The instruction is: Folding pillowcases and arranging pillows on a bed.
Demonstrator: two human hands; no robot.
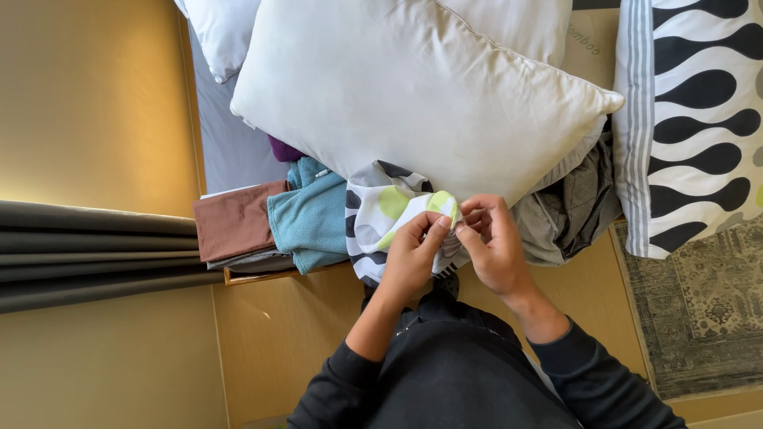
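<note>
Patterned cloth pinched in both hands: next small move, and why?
Probably draw the hands apart along the edge. Left hand and right hand pinch the patterned cloth close together at one spot, the rest bunched under the white pillow.

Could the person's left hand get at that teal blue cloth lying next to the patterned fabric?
Probably yes. The teal cloth lies in the open just beside the left hand, with nothing on top of it there. But both hands, the right hand too, are pinching the patterned fabric, so it must let go first.
</note>
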